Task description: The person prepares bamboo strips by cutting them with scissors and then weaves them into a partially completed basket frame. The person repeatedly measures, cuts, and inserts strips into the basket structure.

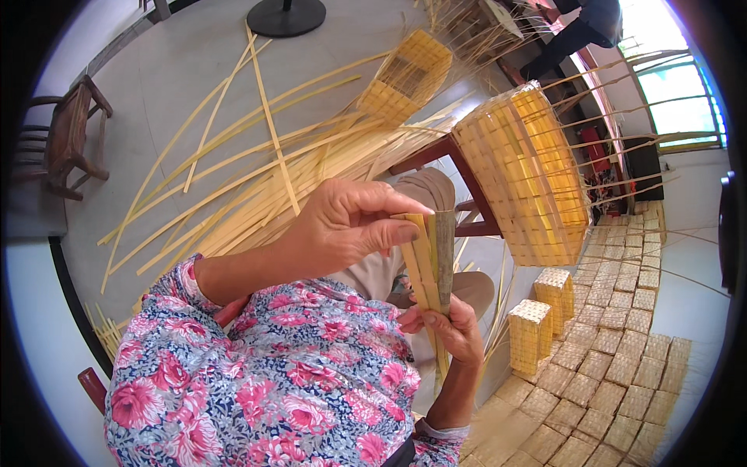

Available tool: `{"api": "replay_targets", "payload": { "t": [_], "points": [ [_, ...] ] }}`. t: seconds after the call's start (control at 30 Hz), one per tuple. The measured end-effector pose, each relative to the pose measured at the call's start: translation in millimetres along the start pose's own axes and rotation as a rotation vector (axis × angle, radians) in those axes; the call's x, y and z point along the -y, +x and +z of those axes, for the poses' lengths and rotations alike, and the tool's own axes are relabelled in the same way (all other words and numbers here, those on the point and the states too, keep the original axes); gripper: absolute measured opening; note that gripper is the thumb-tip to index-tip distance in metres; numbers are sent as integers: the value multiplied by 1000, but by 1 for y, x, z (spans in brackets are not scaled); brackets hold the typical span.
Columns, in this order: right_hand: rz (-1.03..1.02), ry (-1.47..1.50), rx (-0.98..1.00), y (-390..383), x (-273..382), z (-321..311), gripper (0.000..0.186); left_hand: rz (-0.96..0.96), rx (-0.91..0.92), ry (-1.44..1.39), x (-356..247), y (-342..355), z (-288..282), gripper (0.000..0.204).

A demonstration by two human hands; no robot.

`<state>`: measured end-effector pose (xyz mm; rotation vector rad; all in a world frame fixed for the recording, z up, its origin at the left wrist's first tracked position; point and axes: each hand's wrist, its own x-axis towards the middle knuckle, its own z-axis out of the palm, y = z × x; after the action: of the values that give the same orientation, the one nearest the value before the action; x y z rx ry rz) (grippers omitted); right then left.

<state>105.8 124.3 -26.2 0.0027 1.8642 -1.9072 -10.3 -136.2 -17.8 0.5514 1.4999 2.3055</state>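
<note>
Several bamboo strips [421, 268] are held upright before my lap, pale yellow ones beside a grey-green one [444, 253]. My left hand [354, 222] pinches their top end between thumb and fingers. Lower down, my right hand [451, 327] is closed around the same strips, thumb in front. Their lower ends run on below the right hand, partly hidden by it. Just beyond my knees, a large woven bamboo basket [521, 175] lies tilted on a dark red wooden stool [468, 187], with long unwoven strips sticking out to the right.
Loose bamboo strips [257, 191] spread over the floor ahead and left. Another woven basket [406, 76] lies beyond them. Small finished baskets [529, 338] and rows of woven pieces [599, 358] cover the right. A wooden chair [74, 140] stands left; another person [580, 39] is far right.
</note>
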Motion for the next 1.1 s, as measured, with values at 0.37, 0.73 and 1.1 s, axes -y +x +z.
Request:
{"api": "replay_targets", "payload": {
  "t": [0.37,0.73,1.1],
  "points": [
    [39,-47,2,9,-10,4,29,128,-101,131,28,7,-5,32],
    [79,-27,-20,10,-10,0,29,-107,-13,-91,16,14,-18,31],
    [117,-13,32,8,-13,-2,32,-522,302,-5,-6,54,-55,26]
  ]
}}
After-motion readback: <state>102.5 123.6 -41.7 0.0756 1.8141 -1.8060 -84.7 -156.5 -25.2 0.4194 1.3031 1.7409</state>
